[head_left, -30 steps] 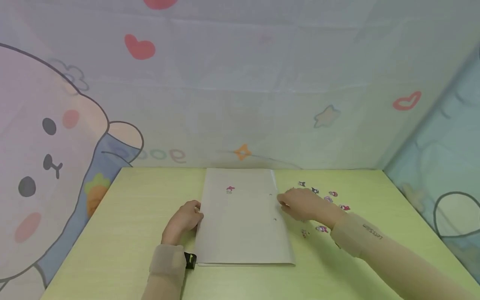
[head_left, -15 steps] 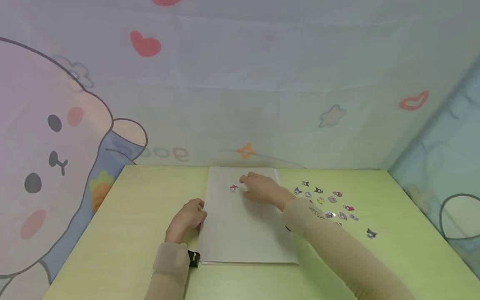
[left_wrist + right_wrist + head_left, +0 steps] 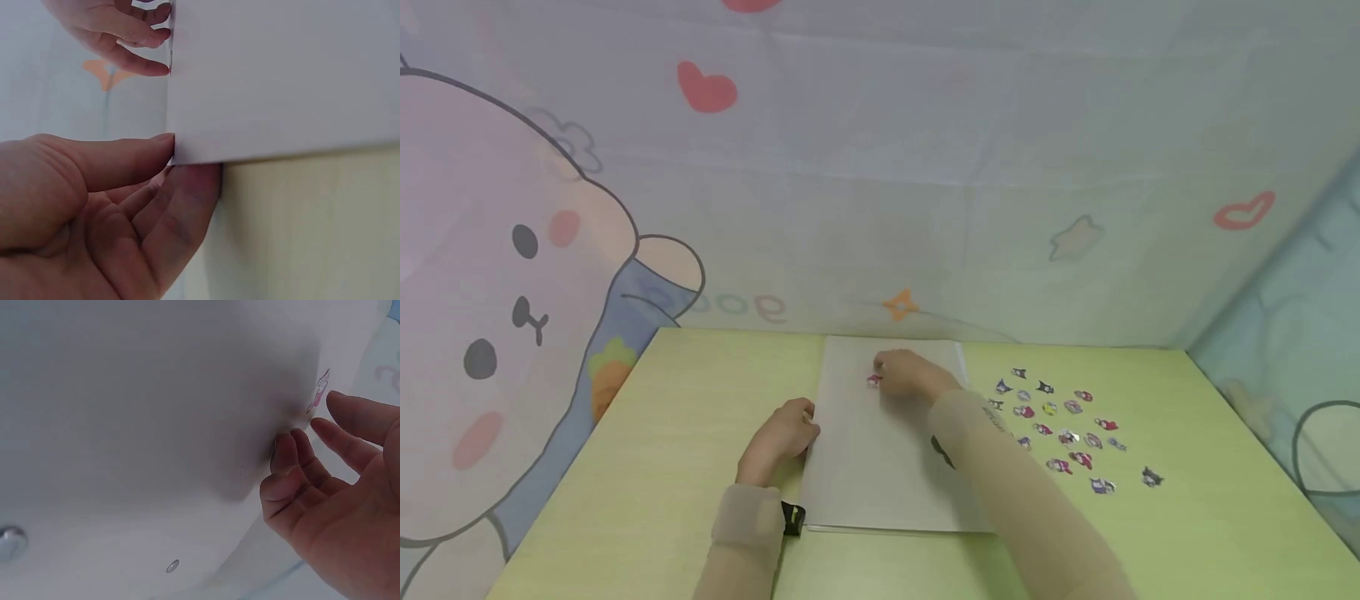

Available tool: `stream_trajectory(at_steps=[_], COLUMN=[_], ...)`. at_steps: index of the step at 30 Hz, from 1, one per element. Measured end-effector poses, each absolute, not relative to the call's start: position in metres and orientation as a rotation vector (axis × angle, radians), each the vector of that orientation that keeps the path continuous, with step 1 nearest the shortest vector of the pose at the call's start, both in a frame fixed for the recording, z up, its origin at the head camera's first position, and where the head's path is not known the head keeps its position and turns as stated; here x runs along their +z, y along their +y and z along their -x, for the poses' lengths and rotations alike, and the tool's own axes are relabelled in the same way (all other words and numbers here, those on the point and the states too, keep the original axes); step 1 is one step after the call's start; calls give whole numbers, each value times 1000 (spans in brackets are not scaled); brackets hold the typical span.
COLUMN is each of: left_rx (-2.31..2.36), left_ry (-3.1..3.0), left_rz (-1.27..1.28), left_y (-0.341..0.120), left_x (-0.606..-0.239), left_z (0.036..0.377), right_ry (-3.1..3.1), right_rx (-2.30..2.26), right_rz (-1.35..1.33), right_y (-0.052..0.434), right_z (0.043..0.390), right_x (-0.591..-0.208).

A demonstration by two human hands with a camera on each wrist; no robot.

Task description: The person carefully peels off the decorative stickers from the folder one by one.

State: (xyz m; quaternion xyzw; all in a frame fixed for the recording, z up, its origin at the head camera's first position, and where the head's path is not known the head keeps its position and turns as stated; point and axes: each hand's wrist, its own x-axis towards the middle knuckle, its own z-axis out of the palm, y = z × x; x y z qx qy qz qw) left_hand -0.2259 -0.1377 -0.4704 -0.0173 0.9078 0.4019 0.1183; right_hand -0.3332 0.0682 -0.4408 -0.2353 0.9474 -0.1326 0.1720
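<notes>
1. Sticker (image 3: pixel 873 380), small & pink, sits on the upper part of the white folder (image 3: pixel 880 467), which lies flat on the counter (image 3: pixel 647 467), long side running away from the person. Flat backing = firm base for pressing a sticker down.
2. Right hand (image 3: pixel 904 373) is over the folder's far end, fingertips at the sticker. In the right wrist view the fingers (image 3: pixel 294 456) are loosely extended & angled down onto the sheet just beside the sticker (image 3: pixel 319 392), pinching nothing; looks like pressing/smoothing, though exact contact w/ the sticker is hard to tell.
3. Left hand (image 3: pixel 778 437) is at the folder's left edge, mid-length. Left wrist view: thumb (image 3: pixel 125 159) lies on top of the edge, fingers go under it, so it pinches the folder (image 3: pixel 281 75) edge lightly. Prob. keeps the sheet from sliding while the other hand works.
4. Loose stickers (image 3: pixel 1060 425), approx. a dozen+, lie scattered on the counter right of the folder, near the right forearm, so within easy reach.
5. Behind the counter hangs a cartoon backdrop (image 3: pixel 550 250).
</notes>
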Motion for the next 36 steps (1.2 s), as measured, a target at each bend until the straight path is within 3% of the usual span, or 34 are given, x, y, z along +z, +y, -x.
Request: stream_trajectory(at_steps=[27, 36], left_rx=[1202, 1215], left_ry=[2634, 2617], left_rz=[50, 58], left_y=[-129, -132], left_x=[-475, -475], left_z=[226, 226], right_ry=[2705, 2740], right_rx=[-467, -402], right_rz=[629, 816], right_y=[67, 69], right_z=[342, 340], right_x=[-454, -451])
